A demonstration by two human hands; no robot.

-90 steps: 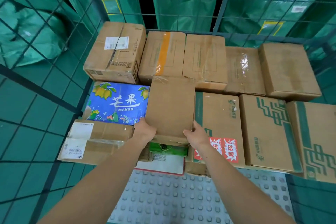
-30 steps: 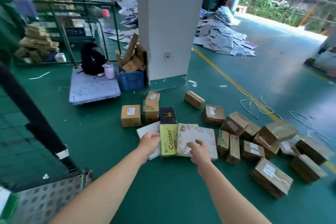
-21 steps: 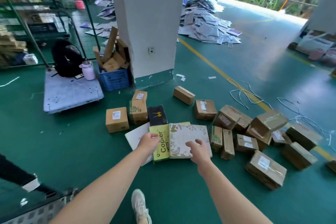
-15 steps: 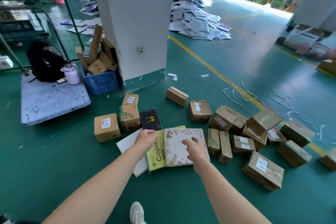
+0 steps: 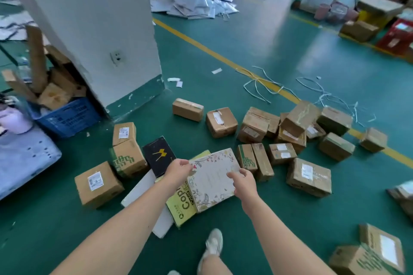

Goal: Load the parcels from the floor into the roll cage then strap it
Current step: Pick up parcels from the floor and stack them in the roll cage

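Many parcels lie on the green floor. A flat white box with a floral print [image 5: 212,182] sits on a yellow-green copier paper box [image 5: 182,204], beside a white flat box [image 5: 143,190] and a black box [image 5: 158,155]. Brown cartons [image 5: 309,177] are scattered to the right, with others [image 5: 98,184] on the left. My left hand [image 5: 178,168] hovers at the floral box's upper left corner. At its right edge is my right hand [image 5: 242,182]. Both have loosely curled fingers and hold nothing. The roll cage is out of view.
A white pillar [image 5: 93,29] stands behind the parcels, with a blue crate [image 5: 67,116] of cardboard scraps and a grey platform trolley [image 5: 24,156] to its left. Loose white straps [image 5: 263,87] lie across a yellow floor line. My shoe [image 5: 213,245] is below the boxes.
Three seconds ago both hands were setting a brown box into the cage. The view has since turned to the floor pile and come closer, with both hands reaching toward the floral box.
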